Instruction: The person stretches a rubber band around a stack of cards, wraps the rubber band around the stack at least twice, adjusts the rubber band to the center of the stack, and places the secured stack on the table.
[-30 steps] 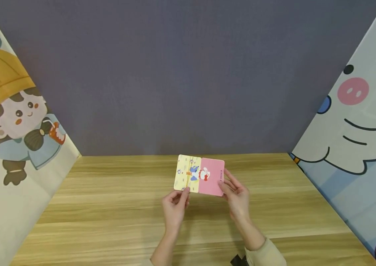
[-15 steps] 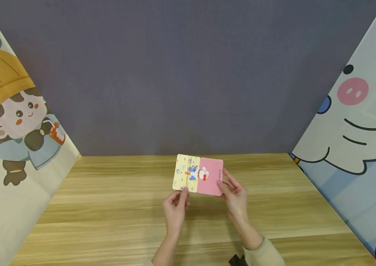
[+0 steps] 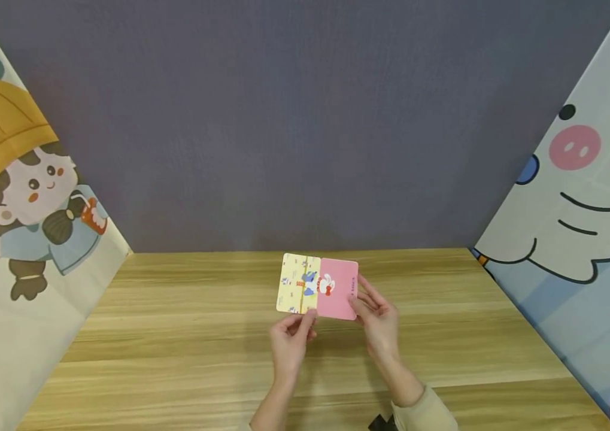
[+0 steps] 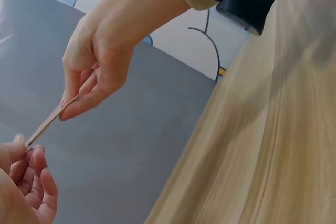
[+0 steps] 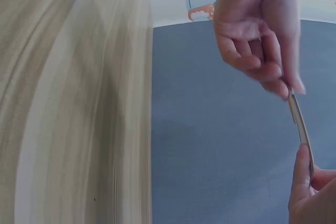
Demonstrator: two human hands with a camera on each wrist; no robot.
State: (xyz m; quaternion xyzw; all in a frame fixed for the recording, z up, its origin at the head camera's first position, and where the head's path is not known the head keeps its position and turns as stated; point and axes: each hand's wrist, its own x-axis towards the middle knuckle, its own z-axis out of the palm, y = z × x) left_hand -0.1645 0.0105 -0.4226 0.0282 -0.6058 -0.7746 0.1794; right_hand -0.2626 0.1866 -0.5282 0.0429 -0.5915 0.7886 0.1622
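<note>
A small booklet (image 3: 337, 299) lies opened out between the hands in the head view, one half yellow with a small print and a thin vertical band, the other plain pink. A blue animal and a white rabbit are printed at the fold. My left hand (image 3: 290, 347) pinches its near edge by the fold, thumb on top. At the right edge of the pink half, my right hand (image 3: 382, 328) holds it with the thumb on the face and fingers behind. Both wrist views show the booklet (image 4: 46, 124) edge-on as a thin strip, raised over the table.
A wood-grain table (image 3: 175, 341) spreads under the hands. Behind it rises a dark grey panel (image 3: 305, 131). Cartoon-printed panels stand at the left (image 3: 30, 335) and right (image 3: 585, 239). A black device (image 4: 247, 1) sits at the right wrist by the beige cuff.
The booklet and right hand have drifted slightly left. My left hand has shifted a little right, its thumb sliding along the near edge from the yellow half toward the fold.
</note>
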